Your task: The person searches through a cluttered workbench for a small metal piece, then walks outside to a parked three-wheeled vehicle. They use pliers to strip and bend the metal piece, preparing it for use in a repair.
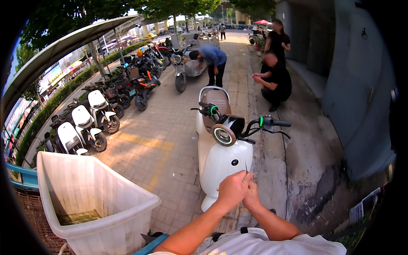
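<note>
The work is happening in an outdoor parking place by a road: white-fronted, two-wheeled scooters [82,117] are standing in a row on pale rectangular paving bricks [170,125], a long grey canopy [63,46] is stretching beside them, and leafy green trees [76,21] are spreading above.

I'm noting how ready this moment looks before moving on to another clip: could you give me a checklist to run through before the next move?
1. Both hands visible: ok; the left hand and right hand meet in front of the white scooter.
2. Item at the hands identified: cannot tell; a thin dark sliver shows above them, too small to name.
3. Hands touching the scooter: cannot tell from this angle.
4. Scooter upright: ok.
5. Headlight unobstructed: ok.
6. Crouching person clear of the hands: ok.
</note>
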Demonstrator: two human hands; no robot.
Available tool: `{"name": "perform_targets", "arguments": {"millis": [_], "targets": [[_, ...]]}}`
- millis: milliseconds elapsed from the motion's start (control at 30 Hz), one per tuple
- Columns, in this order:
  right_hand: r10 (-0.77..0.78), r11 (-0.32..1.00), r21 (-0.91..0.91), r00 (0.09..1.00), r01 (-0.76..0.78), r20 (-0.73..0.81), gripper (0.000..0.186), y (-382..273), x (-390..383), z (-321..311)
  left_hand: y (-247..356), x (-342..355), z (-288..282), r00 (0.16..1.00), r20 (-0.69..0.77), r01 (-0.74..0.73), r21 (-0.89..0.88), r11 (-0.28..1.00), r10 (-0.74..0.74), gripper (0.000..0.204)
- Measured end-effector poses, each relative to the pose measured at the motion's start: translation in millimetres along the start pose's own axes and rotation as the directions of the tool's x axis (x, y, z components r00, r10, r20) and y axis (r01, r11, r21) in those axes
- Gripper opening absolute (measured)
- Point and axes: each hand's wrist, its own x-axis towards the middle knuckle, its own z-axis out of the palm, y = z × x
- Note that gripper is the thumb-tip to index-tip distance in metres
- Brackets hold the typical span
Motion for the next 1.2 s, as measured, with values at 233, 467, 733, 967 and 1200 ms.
{"name": "perform_targets", "arguments": {"millis": [233, 467, 733, 967, 1200], "targets": [[0.349, 0.936, -0.029, 0.919, -0.350, 0.180, 0.032, 5, 5, -4, -29, 11, 3, 0.989, 0.110, 0.113, -0.133, 0.985, -0.099, 0.035], [0.435, 0.851, 0.023, 0.728, -0.525, 0.530, 0.075, -40, 29, -20, -27, 27, -14, 0.977, 0.132, 0.181, -0.088, 0.979, -0.169, 0.036], [0.349, 0.869, 0.147, 0.797, -0.472, 0.492, 0.089, -32, 25, 8, -33, 33, -4, 0.968, 0.093, 0.244, -0.159, 0.957, -0.231, 0.038], [0.420, 0.878, -0.045, 0.720, -0.477, 0.552, 0.086, -18, 45, 13, -29, 57, -29, 0.952, 0.199, 0.246, -0.051, 0.968, -0.232, 0.035], [0.404, 0.849, -0.069, 0.560, -0.523, 0.723, 0.051, -12, 42, -9, -29, 36, -11, 0.976, 0.184, 0.115, 0.000, 0.993, -0.113, 0.037]]}}
